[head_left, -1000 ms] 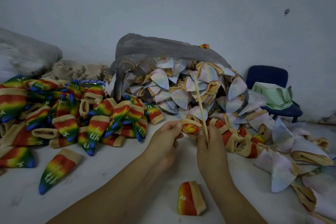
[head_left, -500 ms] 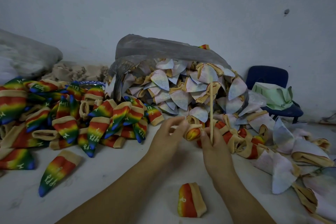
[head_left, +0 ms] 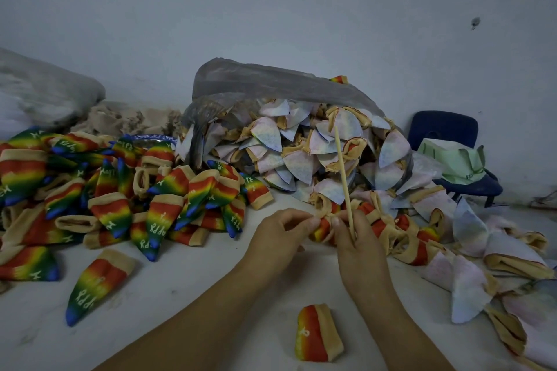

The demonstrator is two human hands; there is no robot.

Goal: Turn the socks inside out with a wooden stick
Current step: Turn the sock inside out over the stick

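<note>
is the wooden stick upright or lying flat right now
Roughly upright, tilted slightly left at the top. The wooden stick rises from the right hand, which grips its lower end beside the sock.

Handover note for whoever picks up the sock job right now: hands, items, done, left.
Left hand: pinching the sock in work, which is held between both hands.
Right hand: gripping the wooden stick, pointing up and slightly left, and also holding the sock.
Done: the rainbow pile on the left, colours out. One short rainbow sock lies alone near the forearms.
Left: pale inside-out socks spilling from the plastic bag and strewn to the right. That is a large batch.
Next, probably: finish turning the current sock, toss it left, take another.
</note>
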